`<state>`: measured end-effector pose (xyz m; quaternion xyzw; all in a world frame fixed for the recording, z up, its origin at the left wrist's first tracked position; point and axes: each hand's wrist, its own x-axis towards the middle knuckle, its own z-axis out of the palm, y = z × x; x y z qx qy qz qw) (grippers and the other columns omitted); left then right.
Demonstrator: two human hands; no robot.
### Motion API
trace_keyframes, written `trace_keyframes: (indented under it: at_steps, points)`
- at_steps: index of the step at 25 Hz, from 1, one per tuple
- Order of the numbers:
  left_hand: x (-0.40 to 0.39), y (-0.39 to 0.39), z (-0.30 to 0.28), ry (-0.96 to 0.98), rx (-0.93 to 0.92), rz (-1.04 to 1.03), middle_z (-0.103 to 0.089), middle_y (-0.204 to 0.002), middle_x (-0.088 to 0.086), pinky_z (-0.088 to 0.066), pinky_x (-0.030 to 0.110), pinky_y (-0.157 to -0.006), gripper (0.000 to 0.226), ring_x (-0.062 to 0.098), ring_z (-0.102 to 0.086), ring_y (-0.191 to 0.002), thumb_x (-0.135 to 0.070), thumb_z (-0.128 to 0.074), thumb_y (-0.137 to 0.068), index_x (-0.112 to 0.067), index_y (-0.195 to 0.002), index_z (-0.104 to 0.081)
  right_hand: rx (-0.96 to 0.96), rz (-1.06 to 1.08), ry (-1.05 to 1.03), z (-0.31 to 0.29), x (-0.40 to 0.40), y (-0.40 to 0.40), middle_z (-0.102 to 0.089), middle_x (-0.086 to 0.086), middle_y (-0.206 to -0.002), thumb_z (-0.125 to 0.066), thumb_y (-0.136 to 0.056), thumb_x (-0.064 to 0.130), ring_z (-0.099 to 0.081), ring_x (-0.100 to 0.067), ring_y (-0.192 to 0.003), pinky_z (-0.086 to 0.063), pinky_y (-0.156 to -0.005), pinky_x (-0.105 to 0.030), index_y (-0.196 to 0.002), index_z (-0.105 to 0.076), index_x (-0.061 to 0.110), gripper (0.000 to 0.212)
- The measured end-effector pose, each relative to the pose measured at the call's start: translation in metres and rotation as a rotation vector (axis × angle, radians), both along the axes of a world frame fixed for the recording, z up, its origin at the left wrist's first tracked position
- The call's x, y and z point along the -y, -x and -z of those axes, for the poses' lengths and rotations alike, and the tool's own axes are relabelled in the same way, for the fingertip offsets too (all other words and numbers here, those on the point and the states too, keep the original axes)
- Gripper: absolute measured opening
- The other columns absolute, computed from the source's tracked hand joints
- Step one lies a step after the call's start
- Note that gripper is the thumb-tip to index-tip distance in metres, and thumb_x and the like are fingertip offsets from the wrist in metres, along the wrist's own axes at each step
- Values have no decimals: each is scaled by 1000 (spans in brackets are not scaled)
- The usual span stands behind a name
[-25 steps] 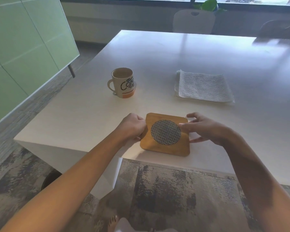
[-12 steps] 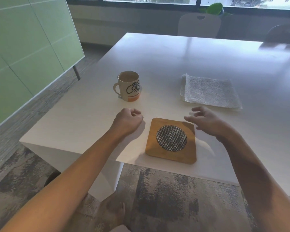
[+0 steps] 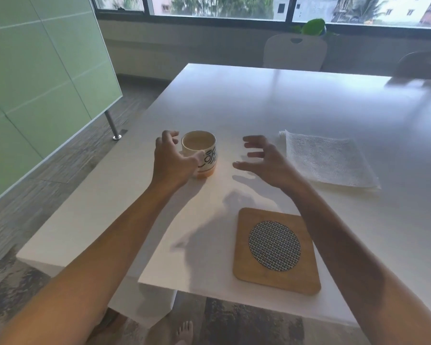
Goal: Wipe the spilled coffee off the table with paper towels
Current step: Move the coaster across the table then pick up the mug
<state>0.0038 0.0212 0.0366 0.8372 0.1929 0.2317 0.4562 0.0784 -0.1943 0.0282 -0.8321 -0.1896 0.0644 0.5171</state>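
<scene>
Mug [image 3: 201,152] handle hidden behind left hand [image 3: 171,161] | left grip unclear | right hand [image 3: 264,162] grip released

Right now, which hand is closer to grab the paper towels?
The right hand: it hovers open just beside the folded paper towels, while the left hand is at the coffee mug, farther away.

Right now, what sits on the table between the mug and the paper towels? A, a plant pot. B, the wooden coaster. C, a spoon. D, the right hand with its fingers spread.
D: the right hand hovers with spread fingers between the mug and the paper towels; the coaster lies nearer the table edge.
</scene>
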Motion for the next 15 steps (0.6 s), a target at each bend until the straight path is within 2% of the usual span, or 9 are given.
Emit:
trace_keyframes:
  at_steps: [3,6,7,9,11,13,15]
  points:
    - [-13,-23,0,-80,-82,68,-46,-138,8,-45,29,-96,98,19,-50,-125,-49,-90,-62,-17,-141,-41,-13,-100,2,4,-38,-26,-47,-3,-134,-94,-63,21,-52,-21,-119,-50,-94,-33,-143,-40,16,96]
    - [-26,-40,1,-35,-189,154,-50,-139,4,-45,30,-97,114,19,-53,-124,-56,-93,-52,-19,-145,-38,-51,-227,22,12,-62,-47,-40,-4,-142,-95,-58,15,-44,-22,-128,-42,-106,-38,-148,-29,19,111]
    - [-28,-43,4,-22,-213,183,-54,-136,1,-48,32,-98,113,18,-56,-121,-56,-94,-49,-20,-143,-40,-52,-257,30,16,-65,-51,-41,-3,-142,-95,-58,13,-44,-21,-128,-41,-107,-39,-148,-29,20,112]
    - [-32,-48,9,-19,-237,213,-63,-120,-6,-52,28,-85,100,15,-63,-111,-54,-94,-45,-23,-130,-50,-45,-286,12,25,-70,-57,-47,0,-138,-95,-58,7,-50,-16,-124,-43,-107,-38,-144,-33,19,107]
    - [-31,-50,13,-25,-246,211,-66,-107,-11,-48,22,-72,88,11,-65,-101,-53,-94,-46,-27,-120,-55,-43,-313,-20,35,-75,-57,-55,3,-131,-95,-58,2,-54,-5,-120,-47,-101,-26,-139,-39,16,99]
    - [-28,-52,16,-16,-244,187,-66,-105,-13,-46,23,-71,85,10,-65,-97,-53,-93,-47,-28,-120,-57,-49,-324,-46,39,-80,-55,-60,2,-126,-94,-58,0,-57,-2,-117,-47,-94,-14,-136,-43,12,94]
    - [-24,-52,19,-18,-233,150,-66,-103,-14,-47,24,-72,85,11,-65,-96,-52,-92,-46,-28,-120,-57,-63,-312,-73,40,-83,-55,-62,0,-124,-93,-58,-2,-58,-4,-114,-46,-91,-12,-134,-46,10,91]
